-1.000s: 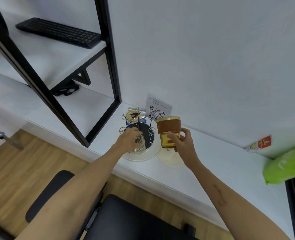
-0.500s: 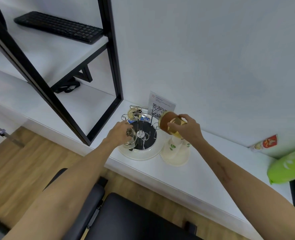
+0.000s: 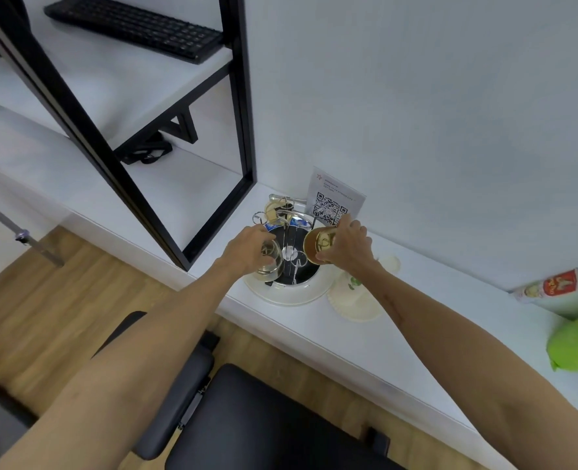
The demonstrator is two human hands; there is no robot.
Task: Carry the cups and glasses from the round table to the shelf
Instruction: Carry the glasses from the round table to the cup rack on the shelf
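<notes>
Left hand: your left hand (image 3: pixel 246 247) reaches over the near left part of the rack, fingers curled round the clear glass (image 3: pixel 271 262).
Clear glass: small and see-through; it sits low at the left side of the cup rack (image 3: pixel 291 245), over the white round tray (image 3: pixel 289 295). Its long axis looks tilted rather than upright, but the blur keeps you from telling which way the mouth faces.
Right hand: your right hand (image 3: pixel 346 245) comes from the right, fingers and thumb wrapped round the amber glass (image 3: pixel 321 244).
Amber glass: tipped on its side; its long axis lies roughly level, running right to left. One round end faces the camera and the rack's centre post; whether that end is the mouth or the base cannot be told. It hangs above the right half of the rack, clear of the shelf surface.
Cup rack: thin metal wire loops on a dark round base, standing in the white tray on the white shelf (image 3: pixel 416 320) beside the black frame (image 3: pixel 243 130).
Behind the rack: a QR card (image 3: pixel 335 201) leans on the wall.
Right of the tray: a pale plate (image 3: pixel 355 301) lies just beside it, partly under your right forearm.
Far right: a green bag (image 3: pixel 575 344) and a red-and-white packet (image 3: pixel 548 286).
Upper shelf: a black keyboard (image 3: pixel 135 25).
</notes>
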